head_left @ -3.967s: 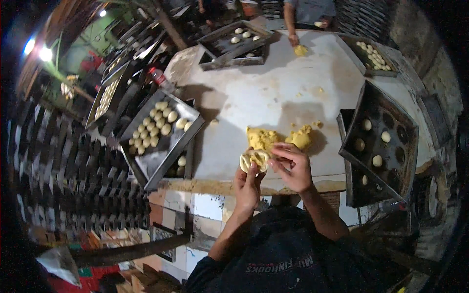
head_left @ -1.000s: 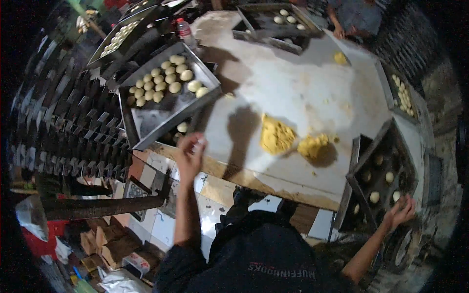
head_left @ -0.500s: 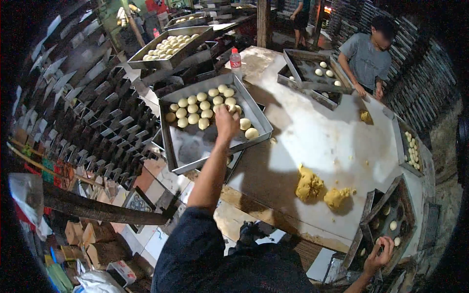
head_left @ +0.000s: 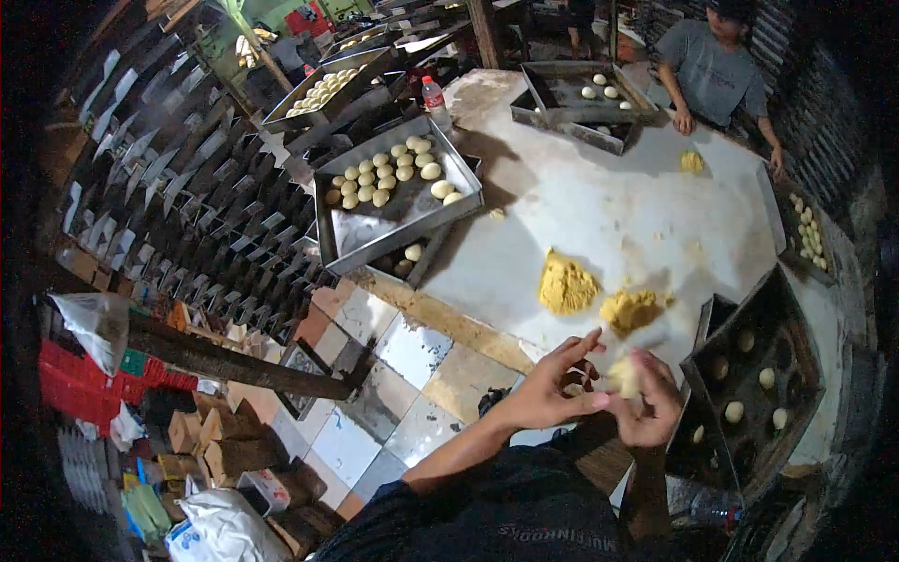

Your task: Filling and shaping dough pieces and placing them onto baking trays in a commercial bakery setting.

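In front of my body, my right hand [head_left: 651,412] is closed around a pale piece of dough [head_left: 624,375], which looks slightly blurred. My left hand [head_left: 560,384] is close beside it, fingers curved and apart, with its thumb near the dough; nothing shows in its grip. Just beyond the hands lie two crumbly yellow mounds [head_left: 566,285] on the pale tabletop [head_left: 524,225]. At the left, a metal tray [head_left: 403,234] holds several round dough balls [head_left: 384,170]. A dark tray [head_left: 796,361] at my right holds several spaced-out dough balls [head_left: 734,411].
Across the table stands a person in a grey shirt [head_left: 716,70], beside a smaller yellow lump [head_left: 691,161]. Trays with dough [head_left: 585,108] sit at the far edge and right. A red-capped bottle [head_left: 435,103] stands behind the left tray. A wooden beam [head_left: 234,356] crosses the lower left.
My left hand has left the dough balls in the left tray, and my right hand has left the right tray. Both are now together in front of me, with dough in the right.
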`<state>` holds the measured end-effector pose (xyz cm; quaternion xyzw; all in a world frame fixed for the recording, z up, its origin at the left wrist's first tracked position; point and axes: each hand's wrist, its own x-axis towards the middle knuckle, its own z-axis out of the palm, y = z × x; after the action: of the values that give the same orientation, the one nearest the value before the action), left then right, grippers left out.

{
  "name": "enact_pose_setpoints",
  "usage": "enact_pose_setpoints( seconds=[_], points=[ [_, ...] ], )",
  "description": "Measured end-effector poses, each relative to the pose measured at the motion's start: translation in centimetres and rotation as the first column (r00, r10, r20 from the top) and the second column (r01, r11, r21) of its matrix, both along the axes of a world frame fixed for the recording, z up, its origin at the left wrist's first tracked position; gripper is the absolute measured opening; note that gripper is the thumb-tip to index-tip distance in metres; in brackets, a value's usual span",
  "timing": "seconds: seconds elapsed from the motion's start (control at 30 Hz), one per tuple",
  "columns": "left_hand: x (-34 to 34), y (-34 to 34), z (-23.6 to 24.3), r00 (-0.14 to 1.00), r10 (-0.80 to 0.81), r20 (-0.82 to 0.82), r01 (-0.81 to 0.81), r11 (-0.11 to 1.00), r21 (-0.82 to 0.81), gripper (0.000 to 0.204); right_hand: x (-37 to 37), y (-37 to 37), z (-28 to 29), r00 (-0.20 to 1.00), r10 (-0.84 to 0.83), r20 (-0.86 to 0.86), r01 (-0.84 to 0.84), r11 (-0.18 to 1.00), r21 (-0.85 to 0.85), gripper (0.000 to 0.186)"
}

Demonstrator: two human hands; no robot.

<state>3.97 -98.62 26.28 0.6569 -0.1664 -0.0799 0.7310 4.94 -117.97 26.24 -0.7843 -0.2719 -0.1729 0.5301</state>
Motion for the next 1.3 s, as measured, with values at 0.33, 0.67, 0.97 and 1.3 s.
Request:
enact_pose_setpoints(
  seconds=[0.33,0.67,0.97,1.3],
  points=[
    [-8.6,-4.9,2.2,0.775,0.538,0.333,-0.535,0.838,-0.110,0.038,-7.6,3.8,2.6,0.981,-0.128,-0.144,0.166,0.939,0.301,0.026],
    [-14.8,9.9,-4.1,0.814,0.531,-0.237,-0.532,0.844,0.064,0.032,-7.9,18.4,-3.1,0.999,-0.036,-0.001,0.036,0.998,0.046,0.028],
    [-16.1,12.2,-6.7,0.760,0.107,-0.642,-0.518,0.696,-0.497,0.039,-6.9,18.6,-7.3,0.895,0.183,-0.408,-0.070,0.959,0.275,0.017],
    [-6.1,9.7,-5.3,0.847,0.148,-0.510,-0.388,0.828,-0.404,0.044,8.6,-3.2,-20.3,0.670,-0.621,-0.406,0.631,0.765,-0.128,0.036]
  ],
)
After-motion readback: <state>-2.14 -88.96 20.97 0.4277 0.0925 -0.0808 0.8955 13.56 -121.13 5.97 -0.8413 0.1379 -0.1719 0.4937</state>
